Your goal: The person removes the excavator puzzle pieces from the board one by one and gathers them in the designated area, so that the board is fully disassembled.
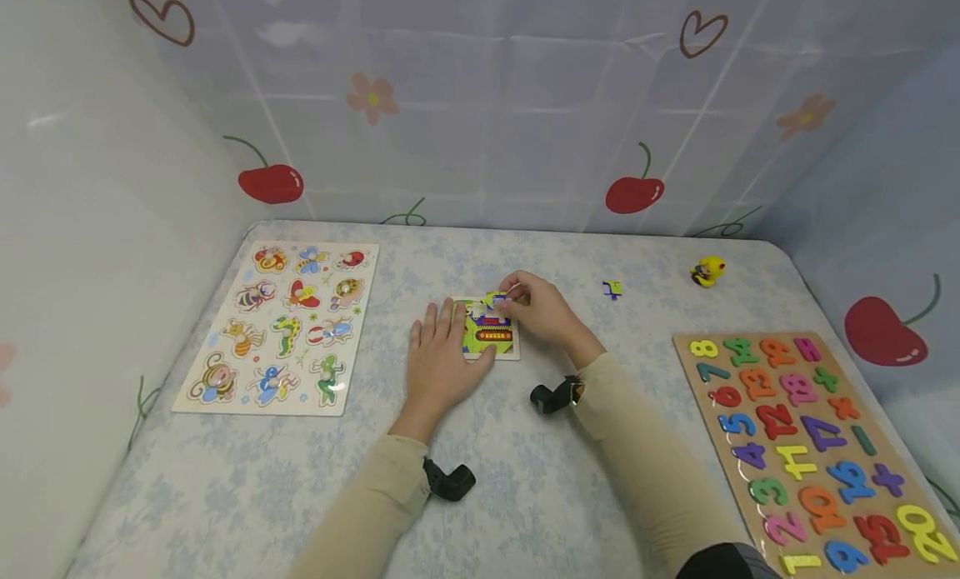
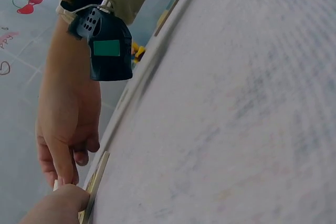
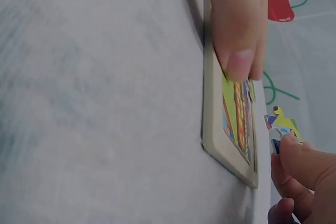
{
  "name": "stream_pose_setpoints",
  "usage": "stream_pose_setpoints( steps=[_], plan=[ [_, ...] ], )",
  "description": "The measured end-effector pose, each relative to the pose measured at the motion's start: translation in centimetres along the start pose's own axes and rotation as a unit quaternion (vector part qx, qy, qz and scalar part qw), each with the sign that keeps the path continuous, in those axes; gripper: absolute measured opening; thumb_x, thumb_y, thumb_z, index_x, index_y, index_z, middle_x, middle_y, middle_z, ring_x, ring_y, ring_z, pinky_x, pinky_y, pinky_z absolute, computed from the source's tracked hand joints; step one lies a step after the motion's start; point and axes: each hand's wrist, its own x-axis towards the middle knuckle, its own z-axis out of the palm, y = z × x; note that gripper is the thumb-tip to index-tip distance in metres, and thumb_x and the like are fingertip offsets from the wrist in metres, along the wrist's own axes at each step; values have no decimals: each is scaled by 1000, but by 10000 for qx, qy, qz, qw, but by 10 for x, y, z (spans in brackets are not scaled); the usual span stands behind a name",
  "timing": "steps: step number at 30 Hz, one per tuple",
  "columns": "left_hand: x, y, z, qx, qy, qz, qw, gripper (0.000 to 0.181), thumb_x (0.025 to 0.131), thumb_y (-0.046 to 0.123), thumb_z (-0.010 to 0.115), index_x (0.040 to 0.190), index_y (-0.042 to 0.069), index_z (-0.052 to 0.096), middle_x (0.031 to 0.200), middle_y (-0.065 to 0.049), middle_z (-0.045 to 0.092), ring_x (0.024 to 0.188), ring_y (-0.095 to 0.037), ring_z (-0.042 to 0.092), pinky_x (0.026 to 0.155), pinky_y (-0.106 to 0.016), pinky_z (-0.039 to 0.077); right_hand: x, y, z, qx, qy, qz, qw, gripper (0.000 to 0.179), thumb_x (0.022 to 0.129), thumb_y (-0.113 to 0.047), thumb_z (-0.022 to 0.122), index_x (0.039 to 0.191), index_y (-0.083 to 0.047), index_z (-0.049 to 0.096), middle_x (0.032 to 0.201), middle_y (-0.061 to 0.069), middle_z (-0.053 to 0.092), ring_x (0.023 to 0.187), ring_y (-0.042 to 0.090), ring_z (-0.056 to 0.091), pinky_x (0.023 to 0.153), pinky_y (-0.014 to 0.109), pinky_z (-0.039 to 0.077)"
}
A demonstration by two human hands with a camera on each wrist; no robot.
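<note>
A small square jigsaw board (image 1: 491, 339) with a green, purple and orange picture lies mid-table. My left hand (image 1: 442, 362) rests over its left side with fingers straight, the thumb at its lower edge. At the board's top right, my right hand (image 1: 542, 312) pinches a jigsaw piece (image 3: 281, 125), yellow-green with blue and white, between thumb and fingers. In the right wrist view the piece is tilted up above the board's frame. Another loose jigsaw piece (image 1: 612, 289), yellow-green and blue, lies on the table to the right.
On the left lies an insect-picture puzzle board (image 1: 277, 329). A wooden board (image 1: 817, 454) with coloured numbers stretches along the right side. A small yellow duck-like toy (image 1: 707, 271) stands at the back right. Printed curtains (image 1: 480, 104) rise behind the table (image 1: 517, 496).
</note>
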Motion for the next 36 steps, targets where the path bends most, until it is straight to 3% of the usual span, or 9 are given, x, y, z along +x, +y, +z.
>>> stream_pose_setpoints(
  steps=[6, 11, 17, 25, 36],
  plan=[
    [-1, 1, 0, 11, -2, -8, 10000, 90, 90, 71, 42, 161, 20, 19, 168, -2, 14, 156, -27, 6, 126, -50, 7, -3, 16, -30, -219, 343, 426, 9983, 19, 96, -26, 66, 112, -17, 60, 105, 7, 67, 82, 23, 55, 68, 32, 45],
    [-2, 0, 0, -48, 37, 25, 10000, 89, 90, 69, 43, 161, 20, 18, 168, -2, 14, 157, -27, 6, 126, -50, 7, -5, 30, -59, -531, 554, 778, 9940, 22, 97, -26, 65, 115, -14, 60, 110, 12, 66, 96, 27, 57, 76, 37, 45],
    [-2, 0, 0, -63, 6, 18, 10000, 90, 91, 69, 42, 161, 21, 16, 169, -1, 12, 157, -26, 4, 126, -50, 5, -11, 43, -84, -775, 511, 988, 9908, 25, 98, -23, 62, 119, -9, 59, 114, 16, 63, 103, 32, 58, 85, 44, 47],
    [-2, -2, 1, -11, 28, 19, 10000, 89, 91, 70, 41, 161, 21, 18, 169, -2, 13, 157, -27, 5, 126, -50, 6, -12, 53, -87, -1275, 681, 1024, 9842, 26, 97, -22, 63, 119, -7, 61, 112, 19, 66, 104, 35, 59, 87, 48, 48],
    [-2, 0, 0, -75, 32, 48, 10000, 89, 91, 69, 43, 161, 20, 18, 168, -2, 14, 156, -28, 6, 126, -51, 7, -12, 50, -76, -2298, 1391, 1041, 9576, 25, 95, -21, 64, 116, -9, 66, 105, 15, 66, 104, 41, 53, 76, 51, 48]
  ],
)
